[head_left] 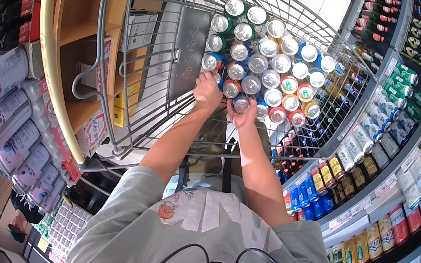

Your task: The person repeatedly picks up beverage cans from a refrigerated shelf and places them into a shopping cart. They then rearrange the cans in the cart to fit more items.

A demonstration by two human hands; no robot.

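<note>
Drink cans [257,63] stand upright, packed close together in the shopping cart [127,144] before me, their silver tops facing up. At the near left of the group, my left hand [208,91] is closed with its fingertips on a blue can [219,79], which they partly hide. A little to the right, my right hand [241,115] has its thumb and fingers around another can [241,103] at the near edge of the group. Nearby stand cans with red rims [278,114] and a blue one [261,109]. Both forearms reach in over the cart's near side.
A dark plastic panel [189,55] lies left of the cans, inside the cart. Shelves of cans [349,152] and bottles [373,25] run along the right. On the left are a wooden shelf unit [83,14] and stacked purple-white packs [6,79]. A person [17,222] is at lower left.
</note>
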